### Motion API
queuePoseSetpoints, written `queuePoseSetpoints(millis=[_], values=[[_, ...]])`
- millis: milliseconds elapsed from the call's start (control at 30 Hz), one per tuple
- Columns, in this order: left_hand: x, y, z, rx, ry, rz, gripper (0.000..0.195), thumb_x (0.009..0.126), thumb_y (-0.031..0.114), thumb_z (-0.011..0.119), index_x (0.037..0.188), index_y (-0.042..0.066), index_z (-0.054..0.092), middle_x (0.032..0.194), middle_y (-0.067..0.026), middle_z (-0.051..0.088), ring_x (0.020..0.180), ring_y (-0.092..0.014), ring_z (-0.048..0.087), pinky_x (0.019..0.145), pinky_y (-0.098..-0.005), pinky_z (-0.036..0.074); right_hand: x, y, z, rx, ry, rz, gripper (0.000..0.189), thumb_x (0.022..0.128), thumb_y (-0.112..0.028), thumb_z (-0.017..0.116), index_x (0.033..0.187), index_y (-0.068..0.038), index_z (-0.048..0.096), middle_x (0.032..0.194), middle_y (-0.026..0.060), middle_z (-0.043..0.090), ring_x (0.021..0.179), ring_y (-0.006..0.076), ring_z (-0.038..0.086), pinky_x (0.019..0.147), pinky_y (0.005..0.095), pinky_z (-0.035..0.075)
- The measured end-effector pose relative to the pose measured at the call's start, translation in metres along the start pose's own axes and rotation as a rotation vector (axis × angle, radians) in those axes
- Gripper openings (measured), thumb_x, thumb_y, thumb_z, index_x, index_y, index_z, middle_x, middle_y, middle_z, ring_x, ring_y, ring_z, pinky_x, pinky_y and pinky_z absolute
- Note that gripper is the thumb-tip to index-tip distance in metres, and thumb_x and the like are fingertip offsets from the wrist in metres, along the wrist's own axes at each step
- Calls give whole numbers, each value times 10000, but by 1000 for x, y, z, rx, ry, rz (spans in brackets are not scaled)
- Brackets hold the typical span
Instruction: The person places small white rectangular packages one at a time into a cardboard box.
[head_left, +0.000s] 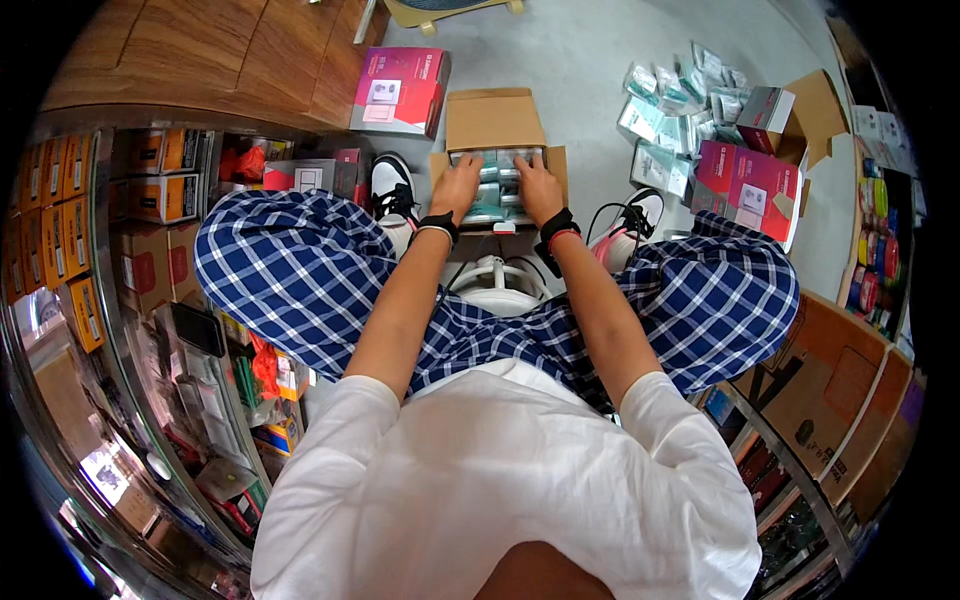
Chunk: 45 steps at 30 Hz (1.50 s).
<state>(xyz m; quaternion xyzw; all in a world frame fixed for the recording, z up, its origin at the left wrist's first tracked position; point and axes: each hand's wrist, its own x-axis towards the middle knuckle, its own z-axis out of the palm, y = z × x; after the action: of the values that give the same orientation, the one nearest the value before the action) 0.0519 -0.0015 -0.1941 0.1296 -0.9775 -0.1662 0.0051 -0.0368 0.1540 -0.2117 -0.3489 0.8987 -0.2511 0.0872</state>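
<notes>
An open cardboard box (495, 120), its flaps folded out, stands on the floor between my shoes. Inside it lie several small packets in clear and teal wrapping (489, 195), set in rows. My left hand (456, 187) reaches over the box's left side, its fingertips down at the packets near the back. Over the right side, my right hand (537, 187) rests its fingers on the packets at the back right corner. Whether either hand grips a packet cannot be told, since the fingertips are partly hidden.
A red and purple printed box (401, 90) stands at the back left. Loose wrapped packets (664, 127) are heaped on the floor at the right, beside an open printed carton (742, 187). Packed shelves (217, 330) line the left. A white stool (501, 300) is under me.
</notes>
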Motion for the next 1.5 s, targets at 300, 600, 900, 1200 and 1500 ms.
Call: queuePoseSetpoints(millis=[300, 600, 900, 1200, 1500], values=[[2, 3, -4, -34, -31, -3, 156, 829, 84, 508, 983, 65, 518, 1011, -184, 551, 795, -388, 613, 670, -473, 516, 1, 4, 6, -12, 55, -46, 249, 810, -12, 490, 1041, -105, 507, 1035, 182, 511, 766, 374, 619, 613, 440, 535], [5, -12, 2, -61, -137, -17, 209, 796, 61, 515, 1005, 47, 520, 981, -186, 583, 867, -397, 573, 750, -480, 471, 0, -5, 0, -40, 25, -33, 235, 822, -16, 479, 1040, -99, 503, 1018, 170, 505, 792, 358, 619, 636, 425, 534], [1, -4, 2, 116, 9, 113, 181, 774, 29, 492, 935, 44, 573, 995, -150, 586, 1003, -321, 532, 851, -391, 453, 3, 0, 3, 32, 14, -34, 328, 827, -36, 496, 1139, -136, 499, 1042, 177, 500, 854, 376, 592, 681, 449, 517], [0, -4, 6, -55, 44, 213, 353, 724, -10, 561, 1070, 45, 512, 1121, -157, 517, 1040, -347, 498, 888, -421, 426, 2, 4, 2, 34, 63, -179, 350, 781, -70, 570, 1124, -107, 516, 1048, 143, 515, 952, 332, 551, 751, 430, 494], [-5, 4, -3, 149, -221, 178, 119, 753, 84, 563, 867, 53, 573, 877, -108, 618, 863, -293, 607, 745, -408, 493, -16, 12, 8, -112, 122, -321, 198, 687, -57, 594, 884, -67, 580, 868, 86, 599, 868, 268, 549, 750, 366, 445]])
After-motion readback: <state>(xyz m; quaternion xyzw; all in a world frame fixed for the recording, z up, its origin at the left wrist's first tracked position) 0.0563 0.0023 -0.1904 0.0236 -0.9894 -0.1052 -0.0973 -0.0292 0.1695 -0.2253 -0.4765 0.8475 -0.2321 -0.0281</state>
